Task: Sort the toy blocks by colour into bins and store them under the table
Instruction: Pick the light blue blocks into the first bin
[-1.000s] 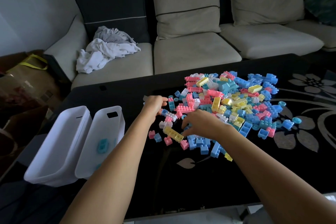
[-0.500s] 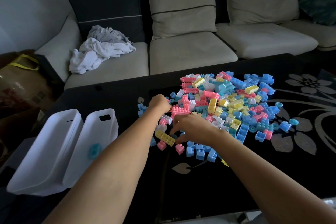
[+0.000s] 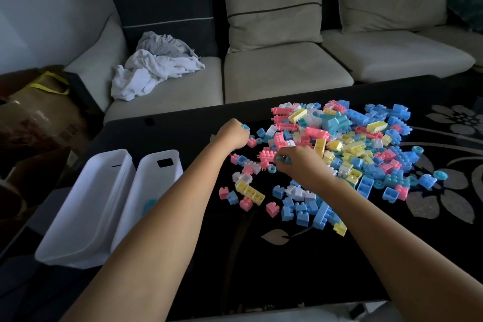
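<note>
A heap of pink, blue, yellow, white and teal toy blocks covers the middle of the black table. My left hand is at the heap's left edge, fingers curled round small teal pieces. My right hand lies on the heap's near left part and pinches teal pieces. Two white bins stand at the table's left end: the left bin looks empty, the right bin holds a teal piece, partly hidden by my left forearm.
A beige sofa with cushions runs behind the table; crumpled white and grey clothes lie on its left seat. A brown bag with yellow handles sits at the far left. Loose blocks are scattered near my right wrist.
Both hands have shifted deeper into the heap's left side. Teal pieces now show in the fingers of each hand. The bins have not moved.
</note>
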A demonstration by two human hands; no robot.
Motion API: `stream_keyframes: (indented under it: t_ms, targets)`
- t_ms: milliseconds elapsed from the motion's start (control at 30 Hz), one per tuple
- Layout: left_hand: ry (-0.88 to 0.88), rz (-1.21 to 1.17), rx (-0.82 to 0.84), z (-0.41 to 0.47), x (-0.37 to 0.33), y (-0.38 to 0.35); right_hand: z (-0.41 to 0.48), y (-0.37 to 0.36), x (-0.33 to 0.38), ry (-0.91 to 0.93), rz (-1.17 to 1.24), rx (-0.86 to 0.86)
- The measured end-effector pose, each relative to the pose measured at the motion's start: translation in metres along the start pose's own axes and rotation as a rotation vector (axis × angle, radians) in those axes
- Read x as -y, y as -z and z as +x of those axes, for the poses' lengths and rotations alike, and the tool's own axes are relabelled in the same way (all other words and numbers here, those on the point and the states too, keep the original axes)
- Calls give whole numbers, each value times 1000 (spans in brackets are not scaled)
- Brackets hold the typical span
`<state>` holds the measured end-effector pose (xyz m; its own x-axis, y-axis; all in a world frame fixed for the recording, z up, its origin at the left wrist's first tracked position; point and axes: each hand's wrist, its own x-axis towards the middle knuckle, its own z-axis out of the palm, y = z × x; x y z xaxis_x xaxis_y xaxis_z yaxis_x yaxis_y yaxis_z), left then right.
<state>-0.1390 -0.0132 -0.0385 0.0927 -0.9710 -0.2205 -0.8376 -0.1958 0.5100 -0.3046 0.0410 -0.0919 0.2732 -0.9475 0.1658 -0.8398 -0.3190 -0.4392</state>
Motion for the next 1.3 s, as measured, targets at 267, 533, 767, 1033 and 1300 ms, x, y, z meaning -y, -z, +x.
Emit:
stream_keyframes:
  t_ms: [267,533,767,1033,1300]
  targets:
    - [-25,-25,3,-38,50,59,10,-12,20,-127,-240,122]
    - [169,230,-63,-87,131,77,0,-27,61,-214,-472,158]
    - [154,180,0,-115,159,60,-3,-30,79,-272,-492,148]
    - [43,350,138,-139,174,67,6,2,121,-166,248,227]
    - [-11,230,-119,-155,189,81,29,-36,224,-121,672,461]
